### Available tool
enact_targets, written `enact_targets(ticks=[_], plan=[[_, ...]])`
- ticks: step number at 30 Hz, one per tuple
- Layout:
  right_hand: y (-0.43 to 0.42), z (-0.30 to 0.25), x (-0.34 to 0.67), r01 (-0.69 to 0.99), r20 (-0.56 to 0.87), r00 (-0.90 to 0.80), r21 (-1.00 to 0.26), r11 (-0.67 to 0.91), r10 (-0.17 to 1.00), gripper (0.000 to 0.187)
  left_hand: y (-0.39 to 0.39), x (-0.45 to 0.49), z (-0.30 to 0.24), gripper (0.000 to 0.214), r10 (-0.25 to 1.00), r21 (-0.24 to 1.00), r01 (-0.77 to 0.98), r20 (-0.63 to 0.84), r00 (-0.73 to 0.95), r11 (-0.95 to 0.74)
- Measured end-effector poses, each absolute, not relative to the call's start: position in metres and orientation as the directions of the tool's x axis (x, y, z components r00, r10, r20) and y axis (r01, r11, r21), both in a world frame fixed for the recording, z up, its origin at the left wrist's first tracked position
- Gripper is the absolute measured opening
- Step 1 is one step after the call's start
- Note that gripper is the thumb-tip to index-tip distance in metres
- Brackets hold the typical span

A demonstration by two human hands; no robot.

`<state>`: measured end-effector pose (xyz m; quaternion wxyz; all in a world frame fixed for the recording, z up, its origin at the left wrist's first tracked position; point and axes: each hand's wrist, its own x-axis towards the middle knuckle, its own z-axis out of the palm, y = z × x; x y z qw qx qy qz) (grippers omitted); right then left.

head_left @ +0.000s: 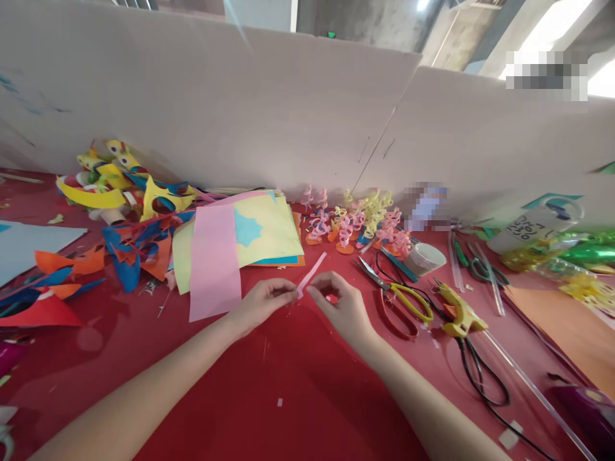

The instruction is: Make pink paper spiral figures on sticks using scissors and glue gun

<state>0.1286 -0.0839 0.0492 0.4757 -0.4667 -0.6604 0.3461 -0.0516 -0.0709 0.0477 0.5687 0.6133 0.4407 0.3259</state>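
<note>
A narrow pink paper strip (313, 271) slants up between my two hands above the red table. My left hand (269, 299) pinches its lower end between thumb and fingertips. My right hand (342, 308) is curled close by, its thumb and forefinger closed at the strip's lower part. A wide pink paper sheet (214, 262) lies left of my hands, across a stack of coloured paper with a yellow sheet (273, 240) on top. Beyond the strip stand several curled pink paper pieces (344, 232) on orange bases, with yellow curled ones (373, 218) among them.
Right of my hands lie scissors (391, 298) with red and yellow handles, a white cup (425, 261) and a yellow glue gun (459, 310) with a black cord. Blue and orange paper shapes (139, 250) pile up at left. A white partition (216, 109) borders the table's back.
</note>
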Motion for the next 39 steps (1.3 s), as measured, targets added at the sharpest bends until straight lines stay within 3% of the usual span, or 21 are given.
enact_targets(ticks=[11, 21, 28, 32, 39], plan=[[-0.081, 0.044, 0.125, 0.162, 0.167, -0.205, -0.966, 0.201, 0.964, 0.008, -0.074, -0.047, 0.053, 0.018, 0.911, 0.923, 0.349, 0.004, 0.413, -0.162], [-0.081, 0.04, 0.126, 0.199, 0.197, -0.257, -0.947, 0.251, 0.946, 0.008, -0.077, -0.046, 0.05, 0.013, 0.897, 0.875, 0.4, 0.079, 0.435, -0.271], [-0.08, 0.036, 0.127, 0.178, 0.196, -0.282, -0.951, 0.252, 0.939, 0.008, -0.076, -0.046, 0.052, 0.013, 0.918, 0.909, 0.364, 0.048, 0.393, -0.203], [-0.08, 0.037, 0.128, 0.23, 0.28, -0.27, -0.91, 0.344, 0.921, 0.009, -0.074, -0.049, 0.053, 0.016, 0.919, 0.915, 0.362, 0.024, 0.393, -0.179], [-0.08, 0.037, 0.129, 0.314, 0.28, -0.243, -0.883, 0.348, 0.929, 0.007, -0.074, -0.049, 0.057, 0.013, 0.891, 0.817, 0.454, 0.149, 0.429, -0.356]])
